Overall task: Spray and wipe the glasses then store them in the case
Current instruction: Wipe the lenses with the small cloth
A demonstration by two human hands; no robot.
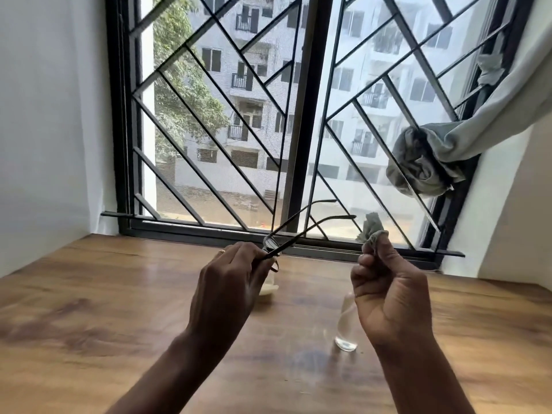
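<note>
My left hand (227, 282) is raised above the wooden table (104, 309) and grips thin dark-framed glasses (298, 228) by the front, their two temple arms pointing up and right toward the window. My right hand (388, 297) is closed around a small grey-green cloth (372, 227), which sticks up from the fingertips, a short way right of the glasses. A clear spray bottle (346, 333) stands on the table, partly hidden behind my right hand. A pale cream object (268, 289), possibly the case, lies behind my left hand, mostly hidden.
A barred window (298, 115) with a dark frame runs along the table's far edge. A knotted grey curtain (424, 162) hangs at the right. White walls close in on both sides.
</note>
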